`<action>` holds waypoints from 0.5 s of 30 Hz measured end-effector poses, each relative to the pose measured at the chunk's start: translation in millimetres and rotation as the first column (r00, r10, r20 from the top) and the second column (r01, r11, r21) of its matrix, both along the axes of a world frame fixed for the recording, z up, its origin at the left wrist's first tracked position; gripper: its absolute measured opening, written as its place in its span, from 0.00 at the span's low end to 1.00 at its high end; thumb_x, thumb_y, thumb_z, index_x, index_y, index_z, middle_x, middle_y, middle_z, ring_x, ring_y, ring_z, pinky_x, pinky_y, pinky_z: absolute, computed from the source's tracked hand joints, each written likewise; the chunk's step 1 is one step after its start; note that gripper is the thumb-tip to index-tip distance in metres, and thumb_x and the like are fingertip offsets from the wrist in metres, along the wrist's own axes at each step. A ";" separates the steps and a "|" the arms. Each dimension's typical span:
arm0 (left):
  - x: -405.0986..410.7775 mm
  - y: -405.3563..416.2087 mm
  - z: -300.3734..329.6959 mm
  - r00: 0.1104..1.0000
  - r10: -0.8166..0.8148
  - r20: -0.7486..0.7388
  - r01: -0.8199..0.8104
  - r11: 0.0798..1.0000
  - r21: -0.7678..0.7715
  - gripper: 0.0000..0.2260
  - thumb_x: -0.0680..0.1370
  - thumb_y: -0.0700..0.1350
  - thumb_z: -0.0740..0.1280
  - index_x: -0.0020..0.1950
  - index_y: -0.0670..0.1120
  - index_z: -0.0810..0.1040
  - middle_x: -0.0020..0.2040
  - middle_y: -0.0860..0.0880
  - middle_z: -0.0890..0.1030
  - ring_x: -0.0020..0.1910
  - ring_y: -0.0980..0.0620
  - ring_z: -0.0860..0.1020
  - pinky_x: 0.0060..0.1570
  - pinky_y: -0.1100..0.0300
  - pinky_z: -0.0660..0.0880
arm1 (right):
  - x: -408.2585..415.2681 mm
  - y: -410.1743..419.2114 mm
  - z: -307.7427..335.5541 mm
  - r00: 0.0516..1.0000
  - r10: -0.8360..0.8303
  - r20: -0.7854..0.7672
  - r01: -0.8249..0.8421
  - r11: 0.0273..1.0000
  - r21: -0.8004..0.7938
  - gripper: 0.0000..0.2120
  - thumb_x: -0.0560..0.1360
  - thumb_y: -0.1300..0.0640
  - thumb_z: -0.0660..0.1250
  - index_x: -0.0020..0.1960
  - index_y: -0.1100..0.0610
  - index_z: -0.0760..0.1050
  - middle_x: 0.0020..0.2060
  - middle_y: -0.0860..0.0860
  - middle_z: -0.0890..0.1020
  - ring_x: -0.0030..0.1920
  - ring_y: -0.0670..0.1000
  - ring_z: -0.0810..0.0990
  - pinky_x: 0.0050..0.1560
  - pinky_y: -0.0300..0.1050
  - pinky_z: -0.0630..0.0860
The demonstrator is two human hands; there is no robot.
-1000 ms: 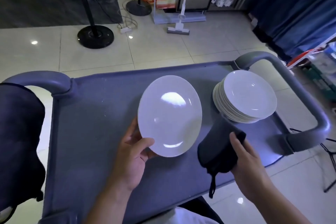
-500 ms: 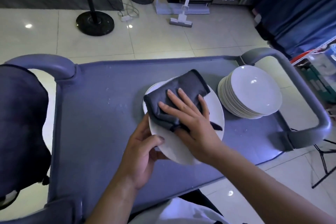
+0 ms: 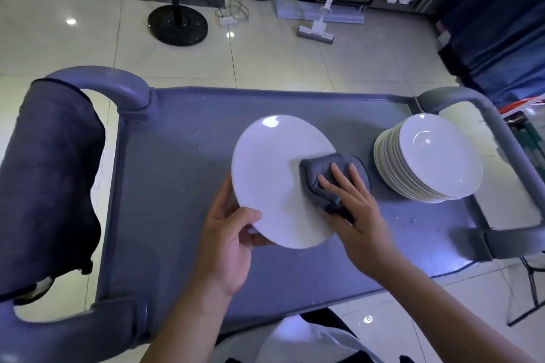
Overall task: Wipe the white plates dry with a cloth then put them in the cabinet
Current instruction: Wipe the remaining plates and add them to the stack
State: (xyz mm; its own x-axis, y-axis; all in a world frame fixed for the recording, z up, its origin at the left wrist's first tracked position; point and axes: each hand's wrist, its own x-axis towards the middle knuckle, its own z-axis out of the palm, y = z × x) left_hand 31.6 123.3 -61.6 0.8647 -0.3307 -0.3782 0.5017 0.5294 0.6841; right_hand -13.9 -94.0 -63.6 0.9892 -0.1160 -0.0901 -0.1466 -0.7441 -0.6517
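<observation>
the grey cart point(image 3: 177, 186) fills the view, its flat top serving as the tabletop, with a dark cloth draped over its left handle point(image 3: 50, 194). at the right end sits the stack of white plates point(image 3: 427, 162), resting on the cart top, well apart from any cabinet, which is not in view. the single white plate point(image 3: 277, 177) is held tilted above the middle of the cart. the left hand point(image 3: 227, 242) grasps its near rim, thumb on the face and fingers hidden behind. the right hand point(image 3: 354, 215) lies with fingers straight, pressing the folded grey cloth point(image 3: 327, 183) flat against the plate's right edge, where the cloth hangs partly off the rim.

this looks like the wiping step on the first plate, with the stack not yet dried. to do it well, keep the left grip firm at the rim so the plate does not slip, sweep the cloth across the whole face and round the edge, then turn the plate to dry the back.
</observation>
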 end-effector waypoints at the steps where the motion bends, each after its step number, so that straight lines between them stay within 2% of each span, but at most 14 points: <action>1: 0.8 -0.5 -0.7 1.000 0.016 -0.005 -0.016 1.000 -0.005 0.25 0.68 0.35 0.62 0.56 0.59 0.84 0.51 0.51 0.84 0.44 0.48 0.78 0.32 0.54 0.79 | -7.1 6.1 0.6 1.000 0.002 -0.014 -0.001 1.000 0.031 0.27 0.76 0.54 0.62 0.71 0.32 0.65 0.76 0.34 0.58 0.80 0.40 0.45 0.76 0.63 0.56; 3: 3.7 -1.1 -1.6 0.999 0.053 -0.003 -0.053 0.999 -0.005 0.25 0.68 0.35 0.62 0.57 0.58 0.83 0.49 0.51 0.83 0.41 0.49 0.76 0.30 0.57 0.77 | -19.2 19.4 4.7 0.998 0.027 -0.051 -0.023 0.996 0.091 0.25 0.76 0.52 0.64 0.70 0.35 0.68 0.76 0.35 0.61 0.80 0.39 0.47 0.77 0.61 0.58; 6: 6.6 -1.3 -4.9 0.997 0.081 0.011 -0.081 0.997 0.012 0.27 0.71 0.33 0.61 0.63 0.56 0.80 0.51 0.51 0.83 0.41 0.47 0.72 0.31 0.59 0.76 | -29.4 33.7 18.9 0.987 0.076 -0.143 -0.043 0.975 0.219 0.21 0.78 0.53 0.68 0.69 0.39 0.73 0.75 0.35 0.64 0.78 0.35 0.49 0.79 0.47 0.56; 8: 7.5 -2.2 -6.3 0.997 0.078 0.018 -0.079 0.996 0.050 0.29 0.75 0.30 0.60 0.70 0.55 0.77 0.55 0.49 0.83 0.44 0.45 0.76 0.32 0.56 0.78 | -28.9 32.7 33.4 0.963 0.130 -0.235 -0.039 0.933 0.357 0.20 0.79 0.57 0.69 0.69 0.42 0.75 0.74 0.35 0.67 0.76 0.32 0.52 0.77 0.38 0.56; 9: 7.9 -2.9 -6.6 0.997 0.079 0.014 -0.080 0.994 0.070 0.30 0.76 0.28 0.59 0.72 0.54 0.75 0.57 0.49 0.83 0.47 0.45 0.79 0.32 0.55 0.79 | -28.2 28.6 39.6 0.943 0.174 -0.284 -0.035 0.900 0.434 0.20 0.80 0.58 0.69 0.68 0.42 0.76 0.73 0.35 0.69 0.76 0.33 0.55 0.76 0.37 0.57; 10: 8.4 -4.1 -6.4 0.997 0.083 0.008 -0.083 0.993 0.084 0.31 0.77 0.27 0.58 0.73 0.55 0.74 0.59 0.48 0.83 0.49 0.45 0.80 0.32 0.55 0.79 | -27.2 22.5 44.4 0.920 0.217 -0.326 -0.021 0.859 0.511 0.18 0.80 0.58 0.68 0.68 0.45 0.77 0.72 0.39 0.73 0.77 0.37 0.60 0.75 0.38 0.60; 11: 9.0 -6.2 -5.8 0.996 0.088 0.005 -0.088 0.992 0.091 0.31 0.77 0.27 0.58 0.72 0.56 0.75 0.60 0.49 0.82 0.51 0.45 0.80 0.32 0.56 0.79 | -26.7 15.0 48.7 0.909 0.226 -0.351 0.022 0.813 0.582 0.17 0.79 0.57 0.68 0.67 0.49 0.79 0.69 0.47 0.78 0.75 0.46 0.68 0.72 0.42 0.66; 12: 9.7 -8.1 -5.3 0.996 0.094 0.003 -0.094 0.991 0.093 0.31 0.78 0.28 0.58 0.71 0.58 0.76 0.61 0.49 0.82 0.51 0.45 0.80 0.33 0.55 0.80 | -26.3 7.1 51.6 0.911 0.189 -0.366 0.097 0.765 0.637 0.15 0.78 0.56 0.68 0.64 0.54 0.81 0.63 0.57 0.82 0.68 0.56 0.77 0.65 0.46 0.74; 13: 10.4 -10.2 -4.7 0.995 0.098 0.008 -0.099 0.991 0.092 0.31 0.78 0.28 0.58 0.69 0.59 0.77 0.61 0.50 0.82 0.52 0.46 0.80 0.34 0.54 0.80 | -26.2 -1.1 53.7 0.917 0.107 -0.384 0.198 0.715 0.671 0.14 0.77 0.57 0.69 0.60 0.58 0.82 0.57 0.62 0.84 0.58 0.60 0.82 0.57 0.49 0.79; 14: 10.7 -11.3 -4.6 0.995 0.101 0.013 -0.101 0.991 0.092 0.30 0.78 0.28 0.59 0.68 0.60 0.78 0.61 0.51 0.82 0.53 0.46 0.80 0.36 0.52 0.81 | -25.8 -9.8 55.3 0.912 -0.005 -0.409 0.311 0.659 0.685 0.13 0.75 0.58 0.71 0.58 0.59 0.83 0.53 0.62 0.85 0.53 0.60 0.83 0.53 0.50 0.81; 15: 10.8 -12.4 -5.0 0.995 0.103 0.014 -0.104 0.991 0.088 0.30 0.77 0.29 0.60 0.68 0.60 0.77 0.62 0.52 0.82 0.55 0.46 0.80 0.38 0.50 0.82 | -25.6 -18.9 55.5 0.895 -0.113 -0.432 0.408 0.601 0.688 0.13 0.74 0.57 0.71 0.57 0.58 0.83 0.53 0.61 0.85 0.53 0.59 0.83 0.51 0.52 0.82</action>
State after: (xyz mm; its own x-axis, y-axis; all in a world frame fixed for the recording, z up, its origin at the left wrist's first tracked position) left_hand 42.4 110.9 -66.6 0.8960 -0.2049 -0.3939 0.4410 0.5149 0.7351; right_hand -39.5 -112.9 -8.1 0.8214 -0.1102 -0.5595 -0.5531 0.0853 -0.8288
